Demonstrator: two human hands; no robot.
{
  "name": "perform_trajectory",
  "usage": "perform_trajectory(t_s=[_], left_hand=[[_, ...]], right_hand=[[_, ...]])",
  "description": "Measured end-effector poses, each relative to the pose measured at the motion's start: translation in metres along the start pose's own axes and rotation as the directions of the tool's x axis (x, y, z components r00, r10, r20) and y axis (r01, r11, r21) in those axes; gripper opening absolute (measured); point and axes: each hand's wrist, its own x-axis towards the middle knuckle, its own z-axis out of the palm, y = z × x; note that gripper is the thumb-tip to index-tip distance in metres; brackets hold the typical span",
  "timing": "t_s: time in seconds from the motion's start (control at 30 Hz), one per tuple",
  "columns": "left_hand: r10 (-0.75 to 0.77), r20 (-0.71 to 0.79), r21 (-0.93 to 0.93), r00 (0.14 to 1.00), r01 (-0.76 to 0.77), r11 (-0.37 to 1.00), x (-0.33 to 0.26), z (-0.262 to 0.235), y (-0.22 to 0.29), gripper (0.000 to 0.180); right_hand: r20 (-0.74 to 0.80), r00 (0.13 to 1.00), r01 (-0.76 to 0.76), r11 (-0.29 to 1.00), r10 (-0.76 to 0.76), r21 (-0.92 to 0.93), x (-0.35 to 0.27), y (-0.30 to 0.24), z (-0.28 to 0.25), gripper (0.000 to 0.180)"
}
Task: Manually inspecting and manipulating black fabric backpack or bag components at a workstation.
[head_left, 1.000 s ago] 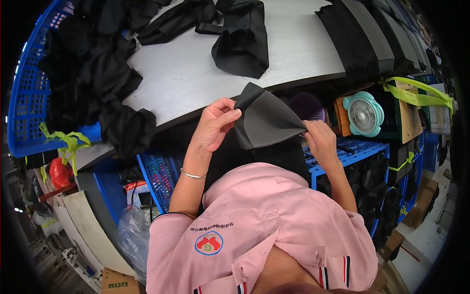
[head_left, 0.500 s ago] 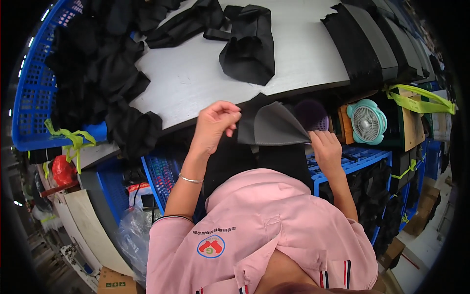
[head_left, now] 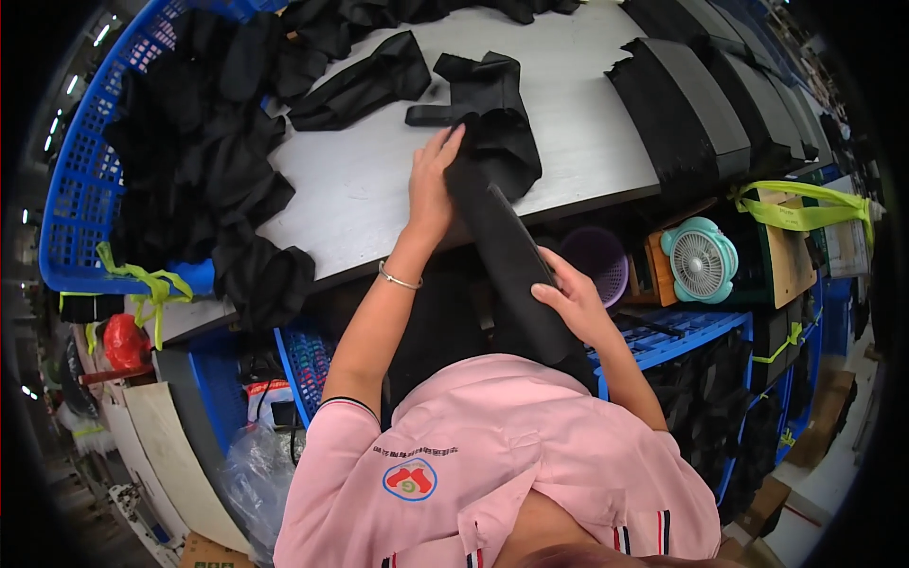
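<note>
Now, in the head view, the right hand pinches the side of a long black fabric piece between thumb and fingers. The piece slants across the near edge of the desk — its upper end beside the left hand. That hand's fingers lie close together, pointing away from the person; whether they grip anything, I cannot tell. Just beyond them a black pouch rests on the desk — left of the stacked grey-and-black pieces.
</note>
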Motion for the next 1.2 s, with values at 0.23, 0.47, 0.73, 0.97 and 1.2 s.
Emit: perform_trajectory(t_s=[0.23,0.47,0.73,0.97,1.2], left_hand=[[0.116,0.108,0.025,0.987,-0.119,0.993,-0.009,-0.026,0.052,0.083],[0.332,0.139,-0.155,0.933,-0.31,0.938,-0.024,-0.032,0.105,0.081],[0.465,0.284,-0.369,0.838,-0.353,0.86,-0.05,-0.038,0.139,0.07],[0.269,-0.088,-0.174,0.959,-0.28,0.944,-0.044,-0.06,0.108,0.064],[0.094,-0.073,-0.244,0.993,-0.109,0.964,-0.061,-0.044,0.096,0.046]], right_hand=[[-0.281,0.888,0.171,0.827,-0.365,-0.535,-0.005,-0.015,0.011,0.055],[-0.159,0.859,-0.058,0.217,-0.487,-0.975,-0.028,-0.031,0.026,0.067],[-0.117,0.847,0.061,0.314,-0.518,-0.948,0.002,-0.016,0.028,0.055],[-0.161,0.877,0.058,0.433,-0.453,-0.9,-0.001,-0.023,0.039,0.065],[-0.182,0.92,0.016,0.497,-0.348,-0.868,0.002,-0.028,0.062,0.064]])
